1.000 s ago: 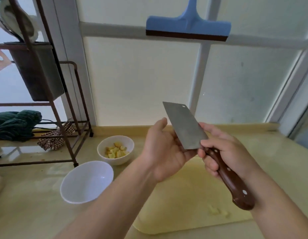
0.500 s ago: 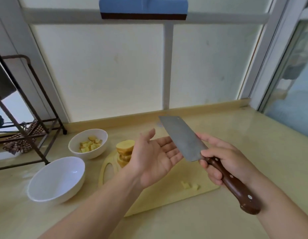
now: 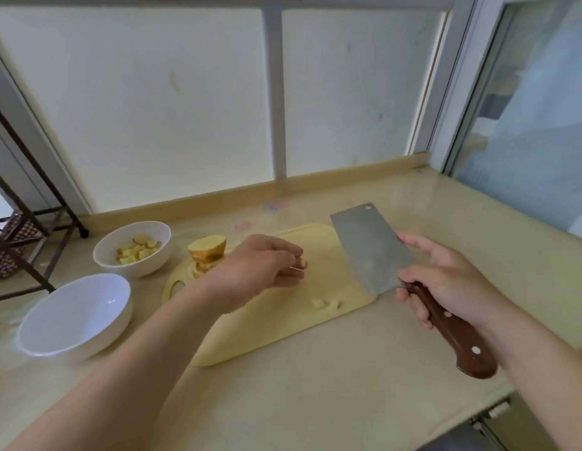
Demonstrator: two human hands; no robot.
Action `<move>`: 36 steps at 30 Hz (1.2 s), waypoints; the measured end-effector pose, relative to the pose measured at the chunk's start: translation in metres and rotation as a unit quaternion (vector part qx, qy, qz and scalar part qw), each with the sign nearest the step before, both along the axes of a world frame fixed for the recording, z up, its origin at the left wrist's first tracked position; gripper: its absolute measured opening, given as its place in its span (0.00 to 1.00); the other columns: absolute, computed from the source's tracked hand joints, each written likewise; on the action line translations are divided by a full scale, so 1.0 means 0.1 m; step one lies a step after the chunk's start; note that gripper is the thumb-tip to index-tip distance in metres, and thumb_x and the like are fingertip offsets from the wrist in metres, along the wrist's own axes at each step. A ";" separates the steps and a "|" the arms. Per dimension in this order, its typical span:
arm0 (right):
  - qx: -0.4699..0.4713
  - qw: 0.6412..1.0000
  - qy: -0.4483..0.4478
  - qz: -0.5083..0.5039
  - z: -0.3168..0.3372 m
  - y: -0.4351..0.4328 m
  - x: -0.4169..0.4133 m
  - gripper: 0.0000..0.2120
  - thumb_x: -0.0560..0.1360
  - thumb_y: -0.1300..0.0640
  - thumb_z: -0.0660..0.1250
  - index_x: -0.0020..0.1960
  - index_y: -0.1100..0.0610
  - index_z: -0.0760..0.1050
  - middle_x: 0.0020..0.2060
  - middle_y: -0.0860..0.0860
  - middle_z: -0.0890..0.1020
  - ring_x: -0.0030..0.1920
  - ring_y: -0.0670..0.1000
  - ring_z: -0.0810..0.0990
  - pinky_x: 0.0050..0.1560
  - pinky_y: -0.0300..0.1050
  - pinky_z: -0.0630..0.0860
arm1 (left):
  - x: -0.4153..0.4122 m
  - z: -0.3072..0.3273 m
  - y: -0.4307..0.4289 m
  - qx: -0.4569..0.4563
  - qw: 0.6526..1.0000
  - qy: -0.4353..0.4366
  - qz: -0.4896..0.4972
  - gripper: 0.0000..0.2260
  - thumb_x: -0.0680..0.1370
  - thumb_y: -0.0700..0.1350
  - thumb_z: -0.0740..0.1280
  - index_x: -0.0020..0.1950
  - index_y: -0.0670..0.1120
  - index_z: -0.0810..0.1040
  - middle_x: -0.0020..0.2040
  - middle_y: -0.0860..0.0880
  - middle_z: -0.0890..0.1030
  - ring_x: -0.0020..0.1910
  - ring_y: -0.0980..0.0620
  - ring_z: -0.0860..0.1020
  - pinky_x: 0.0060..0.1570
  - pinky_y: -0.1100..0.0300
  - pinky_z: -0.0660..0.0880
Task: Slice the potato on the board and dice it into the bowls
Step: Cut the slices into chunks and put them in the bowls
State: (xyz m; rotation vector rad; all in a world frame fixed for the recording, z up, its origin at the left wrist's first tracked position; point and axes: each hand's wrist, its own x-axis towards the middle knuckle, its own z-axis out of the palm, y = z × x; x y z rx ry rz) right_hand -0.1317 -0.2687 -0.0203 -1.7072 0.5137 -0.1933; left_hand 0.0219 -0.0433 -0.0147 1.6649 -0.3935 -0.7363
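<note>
Right hand (image 3: 446, 283) wrapped round knife (image 3: 372, 250) handle, blade over board's (image 3: 266, 330) right end, left hand (image 3: 266, 265) curled over board, cannot tell if holding anything, potato (image 3: 207, 250) on board's left end

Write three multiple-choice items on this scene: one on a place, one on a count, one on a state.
1. Where does the sliced potato stand? A) on the board's left end B) on the metal rack C) on the floor
2. How many white bowls are on the counter? A) one B) two C) three
3. The cleaver is A) lying flat B) stuck in potato C) gripped by the right hand
Key: 1A, it stands beside the board's handle hole; 2B, far bowl with dice, near bowl empty; 3C, the hand wraps its brown handle.
</note>
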 end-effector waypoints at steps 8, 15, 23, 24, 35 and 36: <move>-0.024 0.999 0.028 0.013 -0.16 0.24 -0.22 0.29 0.77 0.71 0.58 0.62 0.37 0.69 0.34 0.62 0.81 0.24 0.56 0.75 0.24 0.46 0.74 | -0.08 0.04 -0.02 0.330 0.837 -0.397 -0.183 0.16 0.77 0.45 0.67 0.65 0.49 0.78 0.57 0.55 0.80 0.54 0.57 0.78 0.60 0.56 0.76; -0.057 0.995 0.066 0.055 -0.28 0.40 -0.17 0.35 0.77 0.65 0.56 0.79 0.39 0.62 0.35 0.59 0.80 0.25 0.55 0.77 0.26 0.45 0.76 | -0.24 -0.20 0.02 0.331 0.825 -0.440 -0.128 0.19 0.76 0.50 0.70 0.67 0.48 0.77 0.59 0.51 0.78 0.54 0.51 0.77 0.58 0.56 0.75; -0.087 0.989 0.068 0.099 -0.27 0.54 -0.04 0.36 0.76 0.64 0.55 0.81 0.41 0.60 0.35 0.59 0.78 0.24 0.54 0.77 0.26 0.44 0.76 | -0.38 -0.34 0.05 0.201 0.885 -0.420 -0.033 0.11 0.74 0.41 0.73 0.56 0.48 0.85 0.46 0.56 0.81 0.45 0.58 0.79 0.44 0.76 0.71; -0.087 0.989 0.067 0.102 -0.28 0.54 -0.04 0.36 0.76 0.64 0.55 0.81 0.40 0.60 0.35 0.59 0.78 0.24 0.54 0.77 0.25 0.44 0.75 | -0.39 -0.35 0.05 0.189 0.888 -0.418 -0.030 0.11 0.74 0.40 0.73 0.55 0.47 0.85 0.46 0.55 0.82 0.43 0.60 0.79 0.44 0.77 0.70; -0.059 0.990 0.055 0.118 -0.27 0.49 -0.11 0.33 0.76 0.65 0.57 0.76 0.39 0.67 0.35 0.59 0.78 0.26 0.54 0.77 0.27 0.45 0.76 | -0.26 -0.33 0.18 0.197 0.875 -0.441 -0.024 0.14 0.75 0.41 0.72 0.61 0.47 0.81 0.56 0.52 0.81 0.51 0.55 0.79 0.54 0.61 0.77; -0.056 0.990 0.053 0.118 -0.27 0.49 -0.10 0.33 0.76 0.65 0.57 0.75 0.39 0.67 0.35 0.59 0.78 0.26 0.54 0.77 0.27 0.45 0.76 | -0.26 -0.32 0.21 0.208 0.876 -0.433 -0.039 0.17 0.75 0.44 0.72 0.64 0.49 0.79 0.59 0.53 0.80 0.54 0.56 0.78 0.56 0.61 0.76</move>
